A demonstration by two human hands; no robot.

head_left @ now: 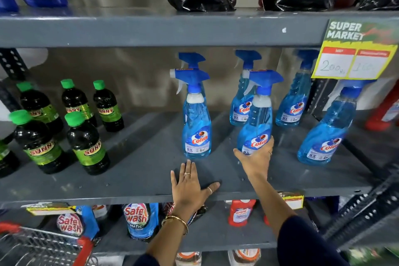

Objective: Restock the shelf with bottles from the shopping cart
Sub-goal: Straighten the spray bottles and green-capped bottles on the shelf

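Shelf: the grey metal shelf (133,157) runs across the whole view at chest height, with another board above it and one below.
Shopping cart: the red-rimmed wire cart (43,244) sits at the lower left corner, beside the bottom shelf.
Dark bottles: five green-capped Sunny bottles (86,142) stand grouped on the left part of the shelf.
Spray bottles: blue Colin spray bottles stand upright on the right half, one at the front centre (197,127), others behind and to the right.
Held bottle: the held spray bottle (257,123) is upright, its base at the shelf surface, between the front ones.
Right hand: the right hand (255,161) has its grip wrapped round the held bottle's lower body.
Left hand: the left hand (190,183) lies flat on the shelf's front edge, fingers spread, holding nothing.
Price tag: a yellow price tag (352,60) hangs from the upper board at right.
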